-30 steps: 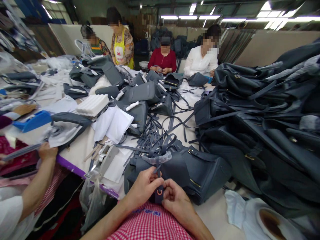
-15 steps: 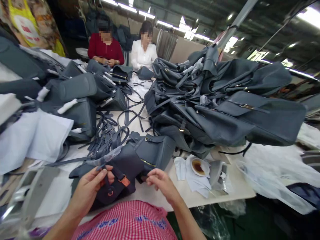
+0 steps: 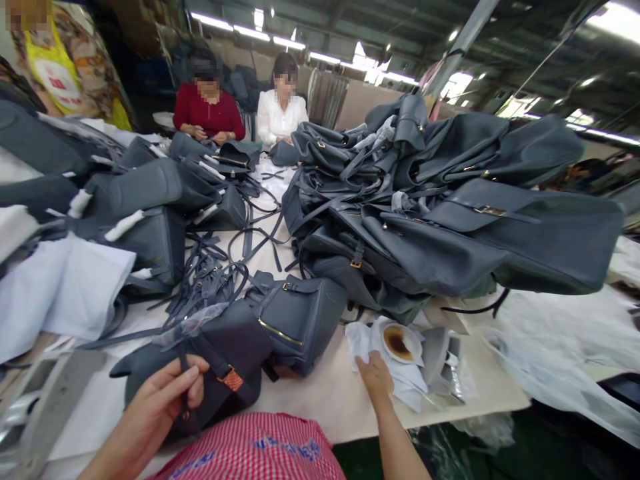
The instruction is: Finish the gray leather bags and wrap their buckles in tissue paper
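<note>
My left hand [image 3: 173, 393] is closed around a narrow dark strap [image 3: 185, 363] at the near side of a dark blue-grey handbag [image 3: 235, 337]. That bag lies tilted on the table, and an orange-red patterned piece [image 3: 231, 379] shows by its buckle strap. Away to the right, my right hand [image 3: 375, 381] reaches to a white cloth [image 3: 356, 339], its fingertips at the edge and slightly apart. A white bowl [image 3: 414, 345] of brown liquid stands on white sheets just beyond those fingers. Another bag with a gold zip [image 3: 305, 320] sits behind the first.
Bags are heaped at the right [image 3: 450, 233] and left [image 3: 145, 187]. Loose straps [image 3: 200, 273] lie between them. A grey metal device [image 3: 55, 400] stands near left, a grey tape dispenser [image 3: 440, 363] near right. Two people sit across the table; another stands at the far left.
My right hand has moved from beside the near bag rightward to the white cloth by the bowl. My left hand still holds the strap, slightly lower and further left in view.
</note>
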Action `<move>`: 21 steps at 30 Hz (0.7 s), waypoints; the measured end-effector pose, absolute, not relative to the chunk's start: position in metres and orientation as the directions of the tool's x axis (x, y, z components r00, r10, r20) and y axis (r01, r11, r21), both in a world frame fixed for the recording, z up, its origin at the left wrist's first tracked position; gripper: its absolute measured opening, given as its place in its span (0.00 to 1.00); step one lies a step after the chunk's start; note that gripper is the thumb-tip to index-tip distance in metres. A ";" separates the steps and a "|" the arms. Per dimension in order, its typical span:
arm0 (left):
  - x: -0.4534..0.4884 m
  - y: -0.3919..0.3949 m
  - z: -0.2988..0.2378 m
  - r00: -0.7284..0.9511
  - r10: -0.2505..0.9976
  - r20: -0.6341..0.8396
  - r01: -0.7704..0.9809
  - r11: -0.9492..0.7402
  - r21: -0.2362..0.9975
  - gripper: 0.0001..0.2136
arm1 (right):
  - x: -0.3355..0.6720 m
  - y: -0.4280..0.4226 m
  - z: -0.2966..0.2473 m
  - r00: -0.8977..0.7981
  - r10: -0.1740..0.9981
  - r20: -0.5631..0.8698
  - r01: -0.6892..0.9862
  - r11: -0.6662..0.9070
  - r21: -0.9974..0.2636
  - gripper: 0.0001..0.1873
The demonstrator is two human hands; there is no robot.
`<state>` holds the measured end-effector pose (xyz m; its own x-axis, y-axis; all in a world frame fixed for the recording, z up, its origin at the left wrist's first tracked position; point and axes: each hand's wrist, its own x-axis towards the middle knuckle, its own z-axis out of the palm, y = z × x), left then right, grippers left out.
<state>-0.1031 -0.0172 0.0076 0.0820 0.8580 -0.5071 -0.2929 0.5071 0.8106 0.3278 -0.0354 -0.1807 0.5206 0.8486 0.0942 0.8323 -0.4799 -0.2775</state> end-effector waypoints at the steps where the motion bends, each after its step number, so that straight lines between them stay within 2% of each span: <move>1: -0.101 -0.018 0.008 0.130 0.848 -0.514 -0.307 0.527 0.793 0.17 | 0.330 -0.033 -0.184 0.523 0.850 0.069 0.824 -0.482 -0.298 0.16; 6: -0.085 -0.011 0.007 0.322 0.783 -0.531 -0.220 0.608 0.763 0.20 | 0.335 -0.033 -0.188 0.526 0.850 -0.009 0.777 -0.485 -0.401 0.12; 9: -0.078 -0.002 0.007 0.277 0.797 -0.536 -0.168 0.590 0.790 0.22 | 0.330 -0.046 -0.189 0.523 0.852 -0.020 0.773 -0.484 -0.410 0.13; 12: -0.078 0.004 0.009 0.211 0.812 -0.544 -0.168 0.578 0.799 0.22 | 0.325 -0.058 -0.196 0.490 0.870 -0.060 0.779 -0.468 -0.417 0.09; 16: -0.082 0.004 0.008 0.245 0.793 -0.558 -0.177 0.602 0.778 0.20 | 0.322 -0.065 -0.208 0.481 0.871 -0.106 0.764 -0.475 -0.437 0.13; 21: -0.085 0.001 0.004 0.242 0.786 -0.569 -0.165 0.612 0.774 0.19 | 0.327 -0.061 -0.204 0.517 0.856 -0.011 0.768 -0.470 -0.434 0.17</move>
<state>-0.0854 0.0008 0.0041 0.2416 0.7857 -0.5695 -0.1646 0.6115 0.7739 0.3267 -0.0609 -0.2043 0.5169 0.8560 -0.0114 0.7685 -0.4699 -0.4344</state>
